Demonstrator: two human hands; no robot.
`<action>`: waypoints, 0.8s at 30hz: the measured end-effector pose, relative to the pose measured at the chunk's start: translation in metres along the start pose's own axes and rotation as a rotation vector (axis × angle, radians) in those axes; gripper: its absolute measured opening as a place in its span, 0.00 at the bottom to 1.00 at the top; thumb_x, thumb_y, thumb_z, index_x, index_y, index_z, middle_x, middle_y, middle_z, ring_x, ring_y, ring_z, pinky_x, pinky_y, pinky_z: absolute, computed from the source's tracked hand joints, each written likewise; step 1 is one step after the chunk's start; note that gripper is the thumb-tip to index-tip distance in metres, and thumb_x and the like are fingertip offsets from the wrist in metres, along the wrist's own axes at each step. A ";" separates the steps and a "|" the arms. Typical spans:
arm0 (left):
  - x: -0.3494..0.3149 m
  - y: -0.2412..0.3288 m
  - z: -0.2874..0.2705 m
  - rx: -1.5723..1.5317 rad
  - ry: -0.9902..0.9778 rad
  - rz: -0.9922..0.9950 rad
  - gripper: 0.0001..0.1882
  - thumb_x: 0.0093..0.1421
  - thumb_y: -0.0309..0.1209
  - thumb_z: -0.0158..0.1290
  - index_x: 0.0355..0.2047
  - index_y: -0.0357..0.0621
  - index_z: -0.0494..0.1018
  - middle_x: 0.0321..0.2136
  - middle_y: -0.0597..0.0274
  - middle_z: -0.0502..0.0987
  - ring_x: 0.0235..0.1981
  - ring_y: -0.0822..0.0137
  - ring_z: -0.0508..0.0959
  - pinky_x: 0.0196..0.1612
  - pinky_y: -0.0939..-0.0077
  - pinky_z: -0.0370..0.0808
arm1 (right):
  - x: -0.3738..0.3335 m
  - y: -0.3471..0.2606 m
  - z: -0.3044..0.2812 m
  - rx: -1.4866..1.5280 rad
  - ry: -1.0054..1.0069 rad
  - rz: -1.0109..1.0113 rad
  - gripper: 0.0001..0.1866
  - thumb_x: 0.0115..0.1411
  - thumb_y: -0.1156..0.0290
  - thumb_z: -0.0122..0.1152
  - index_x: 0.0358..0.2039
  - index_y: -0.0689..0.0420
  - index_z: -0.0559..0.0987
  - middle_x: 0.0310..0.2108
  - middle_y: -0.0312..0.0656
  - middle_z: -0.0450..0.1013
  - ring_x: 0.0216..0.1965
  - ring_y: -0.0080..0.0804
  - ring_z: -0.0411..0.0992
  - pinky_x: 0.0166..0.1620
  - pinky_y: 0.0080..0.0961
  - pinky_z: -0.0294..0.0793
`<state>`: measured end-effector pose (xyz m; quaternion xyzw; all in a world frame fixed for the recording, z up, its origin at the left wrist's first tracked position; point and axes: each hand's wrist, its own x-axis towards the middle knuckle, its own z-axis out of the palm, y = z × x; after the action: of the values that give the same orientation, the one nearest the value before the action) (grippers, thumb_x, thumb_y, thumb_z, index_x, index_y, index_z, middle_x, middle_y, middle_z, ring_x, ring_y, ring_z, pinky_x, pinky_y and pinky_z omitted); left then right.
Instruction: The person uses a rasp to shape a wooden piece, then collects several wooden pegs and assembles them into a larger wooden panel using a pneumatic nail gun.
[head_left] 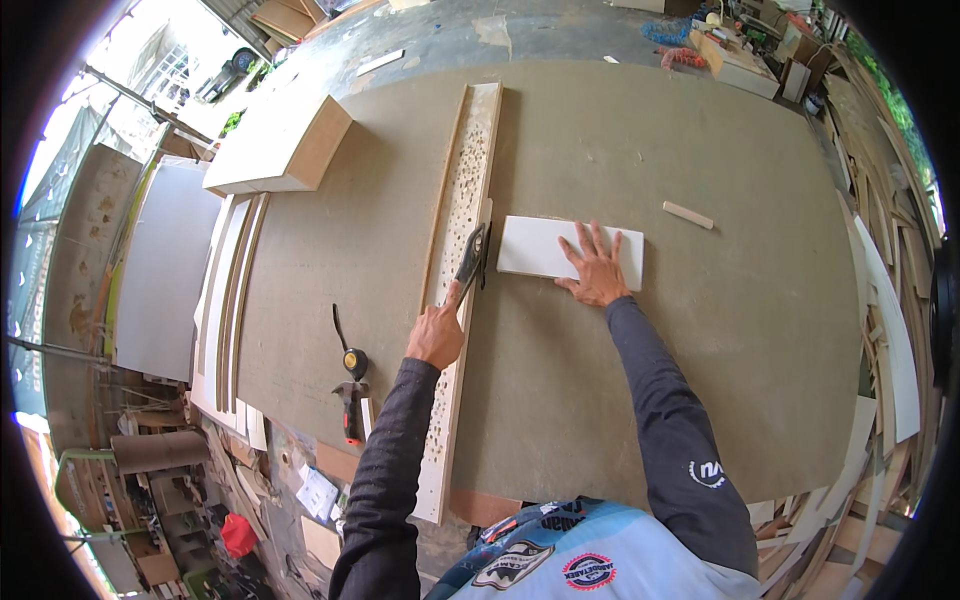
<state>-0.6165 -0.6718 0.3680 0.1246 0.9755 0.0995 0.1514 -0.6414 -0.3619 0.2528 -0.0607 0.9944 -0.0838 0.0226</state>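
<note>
Flatly, right hand (600, 275) rests spread fingers on white board (527, 248); left hand (437, 335) (index outstretched) curls, grip unclear.

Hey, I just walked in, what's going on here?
A person is working at a large worktop. Their right hand lies spread on a white board. The left hand is over a long, speckled board, its index finger reaching a black tool; whether it grips it is unclear. A tape measure and hammer lie to the left.

Red coiled hose (683, 58) beside blue coiled hose (670, 33)
</note>
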 end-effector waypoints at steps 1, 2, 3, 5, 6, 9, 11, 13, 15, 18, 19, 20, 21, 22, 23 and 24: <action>0.007 0.000 -0.002 -0.012 -0.015 -0.026 0.39 0.54 0.22 0.44 0.70 0.42 0.55 0.30 0.28 0.78 0.33 0.33 0.81 0.40 0.42 0.77 | -0.008 0.006 0.003 0.001 0.027 0.003 0.45 0.57 0.36 0.57 0.72 0.37 0.58 0.76 0.45 0.40 0.76 0.52 0.33 0.69 0.72 0.28; 0.017 0.006 -0.004 -0.033 -0.032 -0.040 0.39 0.54 0.22 0.44 0.70 0.42 0.55 0.31 0.28 0.78 0.34 0.33 0.81 0.41 0.43 0.78 | -0.020 0.017 0.005 -0.008 0.053 0.016 0.45 0.57 0.36 0.58 0.72 0.37 0.58 0.75 0.46 0.41 0.76 0.52 0.33 0.69 0.72 0.27; 0.026 0.010 -0.007 -0.051 -0.046 -0.061 0.39 0.54 0.22 0.44 0.69 0.42 0.56 0.31 0.28 0.78 0.35 0.34 0.81 0.41 0.43 0.78 | -0.030 0.025 0.007 0.004 0.073 0.016 0.45 0.57 0.36 0.58 0.72 0.38 0.59 0.75 0.46 0.41 0.76 0.52 0.32 0.69 0.72 0.26; 0.044 0.015 -0.012 -0.064 -0.030 -0.041 0.39 0.54 0.22 0.45 0.69 0.41 0.56 0.32 0.28 0.78 0.35 0.34 0.81 0.41 0.44 0.78 | -0.054 0.039 0.009 0.014 0.091 0.030 0.45 0.57 0.36 0.58 0.72 0.38 0.58 0.75 0.46 0.40 0.76 0.52 0.31 0.69 0.72 0.25; 0.052 0.019 -0.017 -0.068 -0.023 -0.033 0.38 0.54 0.22 0.45 0.69 0.40 0.56 0.33 0.27 0.78 0.35 0.34 0.81 0.41 0.45 0.78 | -0.063 0.039 0.007 0.023 0.100 0.037 0.45 0.57 0.37 0.58 0.72 0.39 0.58 0.75 0.46 0.40 0.76 0.52 0.31 0.69 0.72 0.24; 0.075 0.026 -0.029 -0.087 -0.040 -0.037 0.37 0.54 0.22 0.44 0.68 0.36 0.57 0.33 0.28 0.78 0.35 0.35 0.82 0.42 0.46 0.79 | -0.089 0.044 0.007 0.028 0.090 0.070 0.45 0.58 0.34 0.55 0.71 0.40 0.59 0.76 0.45 0.39 0.76 0.51 0.30 0.70 0.68 0.23; 0.085 0.032 -0.037 -0.129 -0.032 -0.050 0.38 0.53 0.21 0.43 0.68 0.39 0.58 0.32 0.31 0.79 0.26 0.41 0.83 0.33 0.52 0.82 | -0.097 0.046 0.004 0.026 0.093 0.081 0.45 0.58 0.32 0.53 0.71 0.40 0.60 0.76 0.44 0.38 0.76 0.50 0.30 0.70 0.67 0.23; 0.092 0.052 -0.058 -0.220 -0.132 -0.040 0.38 0.53 0.20 0.42 0.68 0.42 0.58 0.32 0.33 0.79 0.20 0.47 0.81 0.27 0.56 0.82 | -0.099 0.049 0.004 0.014 0.092 0.087 0.44 0.58 0.33 0.53 0.71 0.40 0.61 0.76 0.44 0.38 0.76 0.50 0.30 0.70 0.67 0.23; 0.102 0.055 -0.061 -0.303 -0.186 0.017 0.40 0.51 0.18 0.41 0.68 0.44 0.59 0.30 0.37 0.78 0.12 0.55 0.78 0.20 0.62 0.81 | -0.098 0.048 0.003 0.027 0.103 0.080 0.44 0.58 0.33 0.54 0.71 0.39 0.61 0.76 0.44 0.39 0.76 0.50 0.30 0.70 0.68 0.24; 0.106 0.075 -0.069 -0.326 -0.179 0.041 0.38 0.52 0.18 0.40 0.67 0.42 0.60 0.28 0.37 0.79 0.13 0.54 0.79 0.20 0.63 0.81 | -0.101 0.049 0.003 0.060 0.127 0.070 0.44 0.57 0.35 0.56 0.70 0.40 0.62 0.75 0.45 0.41 0.76 0.50 0.31 0.69 0.70 0.24; 0.113 0.074 -0.068 -0.320 -0.145 0.036 0.37 0.53 0.19 0.40 0.67 0.41 0.60 0.29 0.37 0.79 0.13 0.54 0.79 0.20 0.63 0.81 | -0.101 0.050 0.003 0.064 0.136 0.070 0.44 0.57 0.35 0.57 0.70 0.40 0.62 0.75 0.45 0.41 0.76 0.50 0.31 0.69 0.70 0.24; 0.119 0.067 -0.068 -0.312 -0.109 0.024 0.37 0.54 0.19 0.40 0.67 0.39 0.59 0.30 0.37 0.79 0.14 0.54 0.80 0.19 0.64 0.81 | -0.101 0.049 0.003 0.072 0.145 0.063 0.44 0.57 0.36 0.57 0.70 0.40 0.62 0.75 0.45 0.41 0.76 0.50 0.31 0.69 0.70 0.24; 0.126 0.062 -0.067 -0.305 -0.073 0.012 0.36 0.55 0.19 0.40 0.67 0.38 0.59 0.31 0.37 0.79 0.14 0.53 0.80 0.19 0.64 0.81 | -0.101 0.048 0.003 0.072 0.145 0.061 0.44 0.57 0.36 0.57 0.70 0.40 0.62 0.75 0.45 0.41 0.76 0.50 0.31 0.69 0.70 0.24; 0.132 0.058 -0.065 -0.269 -0.054 -0.024 0.35 0.55 0.20 0.40 0.67 0.36 0.59 0.32 0.36 0.79 0.15 0.53 0.80 0.19 0.63 0.81 | -0.101 0.047 0.004 0.072 0.145 0.058 0.43 0.57 0.36 0.57 0.70 0.39 0.62 0.75 0.45 0.41 0.76 0.50 0.31 0.69 0.70 0.24; 0.135 0.061 -0.069 -0.232 -0.032 -0.056 0.34 0.56 0.20 0.40 0.67 0.34 0.59 0.33 0.35 0.79 0.16 0.52 0.81 0.19 0.63 0.81 | -0.100 0.047 0.003 0.070 0.149 0.057 0.43 0.57 0.37 0.58 0.70 0.39 0.62 0.75 0.45 0.41 0.76 0.50 0.31 0.69 0.69 0.24; 0.138 0.065 -0.072 -0.196 -0.009 -0.089 0.34 0.56 0.20 0.40 0.66 0.33 0.58 0.34 0.34 0.79 0.17 0.51 0.82 0.19 0.62 0.81 | -0.100 0.047 0.002 0.071 0.142 0.062 0.43 0.57 0.37 0.58 0.70 0.39 0.62 0.75 0.45 0.41 0.76 0.50 0.31 0.69 0.70 0.24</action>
<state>-0.7536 -0.5840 0.4125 0.0662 0.9650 0.1870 0.1716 -0.5477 -0.3041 0.2467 -0.0230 0.9913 -0.1222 -0.0431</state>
